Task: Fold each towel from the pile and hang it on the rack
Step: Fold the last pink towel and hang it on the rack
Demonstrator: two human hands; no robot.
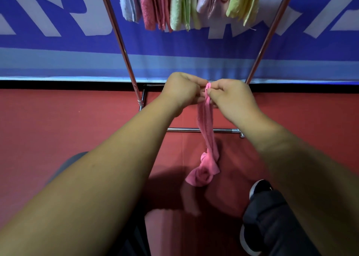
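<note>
The left hand [180,91] and right hand [231,97] meet in front of the rack [124,47], both pinching the top edge of a pink towel [206,139] between curled fingers. The towel hangs down in a narrow, bunched strip above the red floor [58,123]. Folded towels [186,5] hang side by side on the rack above.

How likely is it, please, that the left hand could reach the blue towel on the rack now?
Probably yes, once freed: nothing stands between the left hand and the blue towel, but it is pinching the held pink towel.
</note>
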